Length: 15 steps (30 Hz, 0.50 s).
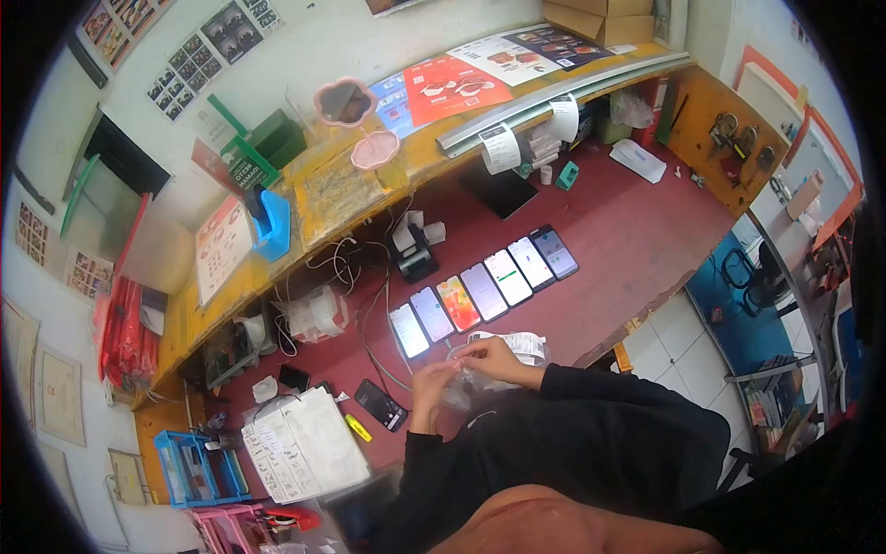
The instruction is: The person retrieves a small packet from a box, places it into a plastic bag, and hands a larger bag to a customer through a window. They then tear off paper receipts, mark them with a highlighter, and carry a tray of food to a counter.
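Note:
My left hand [430, 390] and my right hand [499, 359] meet at the fingertips, just in front of a row of smartphones. Both are closed in a pinch; what lies between the fingers is too small to make out. Under and beside them are a crumpled clear plastic bag [456, 395] and a printed paper slip [519, 345]. Several lit smartphones stand side by side on the red desktop [604, 268], among them one with an orange screen [458, 304] and one with a pale screen [409, 330] nearest my left hand.
A dark phone [380, 404], a yellow highlighter [358, 427] and a paper notebook [305, 447] lie on the left. Behind the phones sits a small black printer [413, 258] among cables. A raised wooden shelf [351, 189] runs along the back, with a blue holder [272, 226].

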Each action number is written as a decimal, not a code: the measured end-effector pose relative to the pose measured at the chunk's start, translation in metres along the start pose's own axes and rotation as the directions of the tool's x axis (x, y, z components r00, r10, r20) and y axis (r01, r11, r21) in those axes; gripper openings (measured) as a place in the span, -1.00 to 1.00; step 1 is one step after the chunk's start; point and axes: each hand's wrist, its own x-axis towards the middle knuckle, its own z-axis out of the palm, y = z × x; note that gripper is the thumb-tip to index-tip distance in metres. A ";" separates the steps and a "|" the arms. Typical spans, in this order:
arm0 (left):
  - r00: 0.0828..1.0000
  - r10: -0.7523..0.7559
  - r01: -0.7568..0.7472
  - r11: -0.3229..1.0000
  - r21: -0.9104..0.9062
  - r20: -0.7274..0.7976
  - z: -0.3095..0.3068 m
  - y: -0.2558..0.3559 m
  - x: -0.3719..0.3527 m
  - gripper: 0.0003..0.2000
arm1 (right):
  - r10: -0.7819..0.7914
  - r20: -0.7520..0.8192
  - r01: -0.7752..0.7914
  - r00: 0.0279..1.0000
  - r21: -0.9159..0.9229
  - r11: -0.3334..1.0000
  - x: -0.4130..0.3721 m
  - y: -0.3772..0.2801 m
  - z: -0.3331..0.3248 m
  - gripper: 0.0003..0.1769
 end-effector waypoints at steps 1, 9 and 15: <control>1.000 0.007 -0.007 1.000 0.008 0.000 -0.001 -0.002 0.001 -0.86 | 0.012 0.008 -0.013 1.000 0.085 0.996 0.000 0.001 0.001 -0.77; 0.997 0.002 -0.005 1.000 0.030 0.071 -0.011 -0.008 0.005 -0.84 | 0.101 0.137 -0.138 0.985 0.300 0.944 0.002 -0.002 -0.003 -0.78; 0.995 -0.033 0.034 0.999 -0.013 0.092 -0.016 -0.011 0.004 -0.82 | 0.200 0.242 -0.253 0.949 0.213 0.944 0.006 -0.005 -0.012 -0.80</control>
